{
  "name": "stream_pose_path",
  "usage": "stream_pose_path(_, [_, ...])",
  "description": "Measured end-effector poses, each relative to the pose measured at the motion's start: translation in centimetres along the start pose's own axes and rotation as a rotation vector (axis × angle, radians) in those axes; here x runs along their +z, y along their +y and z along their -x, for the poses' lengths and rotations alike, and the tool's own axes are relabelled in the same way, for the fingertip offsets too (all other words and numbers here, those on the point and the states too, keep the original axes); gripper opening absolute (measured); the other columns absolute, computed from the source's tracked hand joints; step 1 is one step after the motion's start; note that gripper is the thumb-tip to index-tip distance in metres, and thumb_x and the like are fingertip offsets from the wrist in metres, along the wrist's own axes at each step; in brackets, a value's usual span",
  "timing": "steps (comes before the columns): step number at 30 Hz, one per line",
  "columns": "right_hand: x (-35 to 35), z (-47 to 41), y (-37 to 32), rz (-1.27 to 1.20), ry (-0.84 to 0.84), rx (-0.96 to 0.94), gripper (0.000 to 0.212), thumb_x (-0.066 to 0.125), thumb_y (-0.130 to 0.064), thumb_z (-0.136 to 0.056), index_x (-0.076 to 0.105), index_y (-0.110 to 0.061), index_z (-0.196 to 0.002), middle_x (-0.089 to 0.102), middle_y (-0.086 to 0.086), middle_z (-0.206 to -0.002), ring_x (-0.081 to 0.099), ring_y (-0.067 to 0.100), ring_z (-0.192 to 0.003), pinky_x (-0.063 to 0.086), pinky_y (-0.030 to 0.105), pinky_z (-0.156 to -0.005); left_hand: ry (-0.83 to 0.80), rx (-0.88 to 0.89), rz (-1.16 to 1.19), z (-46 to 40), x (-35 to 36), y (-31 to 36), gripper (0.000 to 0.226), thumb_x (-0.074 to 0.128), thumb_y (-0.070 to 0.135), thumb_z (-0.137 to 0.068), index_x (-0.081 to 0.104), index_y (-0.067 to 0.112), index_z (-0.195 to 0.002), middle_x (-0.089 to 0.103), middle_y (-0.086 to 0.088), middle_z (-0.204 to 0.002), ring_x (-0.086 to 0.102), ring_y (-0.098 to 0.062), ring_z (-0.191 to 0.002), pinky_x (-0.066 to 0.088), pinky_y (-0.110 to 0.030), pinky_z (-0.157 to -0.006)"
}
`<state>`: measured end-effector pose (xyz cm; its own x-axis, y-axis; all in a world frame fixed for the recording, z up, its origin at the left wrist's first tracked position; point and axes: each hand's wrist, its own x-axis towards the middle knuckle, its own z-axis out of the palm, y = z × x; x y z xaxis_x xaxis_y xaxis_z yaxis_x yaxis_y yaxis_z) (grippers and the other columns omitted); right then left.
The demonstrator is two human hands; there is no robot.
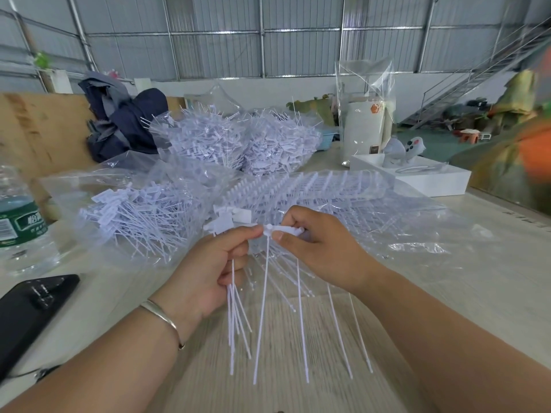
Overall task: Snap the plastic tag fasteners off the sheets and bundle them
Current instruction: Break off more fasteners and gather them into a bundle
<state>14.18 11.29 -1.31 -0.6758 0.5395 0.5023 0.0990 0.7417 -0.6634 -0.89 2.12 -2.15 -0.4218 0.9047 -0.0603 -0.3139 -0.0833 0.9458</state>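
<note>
My left hand [208, 263] grips a bundle of loose white tag fasteners [235, 320]; their flat heads stick up above the fist and their thin tails hang down. My right hand [316, 245] pinches a strip of white fasteners [283, 229] that still hang from their runner, with several long tails [301, 323] dangling. The thumbs of both hands meet at the strip's left end. Behind the hands lies a stack of uncut fastener sheets [328, 189] on clear plastic.
Clear bags of loose fasteners [140, 216] lie left and behind [238, 141]. A water bottle [18, 222] and a black phone [26, 311] sit at the left. A white box [417, 177] and a tall clear bag [363, 114] stand at the back right.
</note>
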Motion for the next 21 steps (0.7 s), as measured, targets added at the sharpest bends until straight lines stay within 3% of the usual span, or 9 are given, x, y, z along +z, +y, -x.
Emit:
stream_pose_path(5, [-0.21,-0.07,-0.12,0.004,0.019,0.037,0.018,0.06,-0.021,-0.092,0.051,-0.013,-0.079,0.041,-0.007,-0.057,0.034,0.007,-0.048,0.03,0.023,-0.051,0.024,0.019,-0.039,-0.05,-0.02,-0.12,0.022,0.075,0.01,-0.062,0.06,0.02,-0.049,0.025,0.008,-0.048,0.017,-0.004,-0.035,0.012,-0.016,-0.031])
stream_pose_path(9, [-0.67,-0.06,-0.4,0.028,0.066,0.042,0.009,0.051,-0.006,-0.092,0.056,-0.008,-0.084,0.049,0.006,-0.063,0.037,0.012,-0.053,0.032,0.031,-0.055,0.069,-0.002,-0.015,-0.17,0.2,-0.3,0.015,0.068,0.0,-0.078,0.059,0.009,-0.07,0.042,0.003,-0.055,0.022,-0.003,-0.036,0.016,-0.014,-0.029])
stream_pose_path(13, [-0.82,-0.08,-0.46,0.14,0.113,0.0,0.013,0.049,-0.002,-0.09,0.057,-0.009,-0.083,0.047,-0.001,-0.058,0.042,0.015,-0.054,0.029,0.026,-0.067,0.081,-0.031,0.031,-0.15,0.44,-0.08,0.014,0.065,0.013,-0.086,0.057,0.012,-0.075,0.057,-0.002,-0.063,0.026,-0.004,-0.039,0.016,-0.013,-0.031])
stream_pose_path(16, [-0.86,-0.14,-0.46,0.209,0.132,-0.046,0.012,0.052,-0.006,-0.091,0.061,-0.011,-0.085,0.048,-0.007,-0.062,0.045,0.013,-0.058,0.031,0.031,-0.075,0.049,-0.028,0.027,0.11,0.57,0.27,0.019,0.06,0.02,-0.091,0.057,0.013,-0.074,0.06,-0.002,-0.062,0.03,-0.004,-0.039,0.016,-0.013,-0.031])
stream_pose_path(18, [-0.89,-0.18,-0.56,0.263,0.122,-0.102,0.012,0.056,-0.01,-0.092,0.066,-0.015,-0.089,0.053,-0.009,-0.069,0.045,0.008,-0.061,0.037,0.035,-0.076,0.036,-0.015,0.033,0.31,0.65,0.41,0.025,0.055,0.021,-0.094,0.057,0.012,-0.071,0.062,-0.002,-0.061,0.039,-0.005,-0.045,0.024,-0.014,-0.035])
stream_pose_path(21, [-0.93,-0.2,-0.71,0.373,0.096,-0.166,0.015,0.057,-0.016,-0.094,0.071,-0.02,-0.099,0.059,-0.007,-0.08,0.049,0.008,-0.068,0.04,0.038,-0.083,0.004,-0.036,0.114,0.71,0.9,0.43,0.033,0.05,0.025,-0.098,0.057,0.011,-0.069,0.061,-0.003,-0.061,0.053,-0.011,-0.054,0.05,-0.022,-0.049])
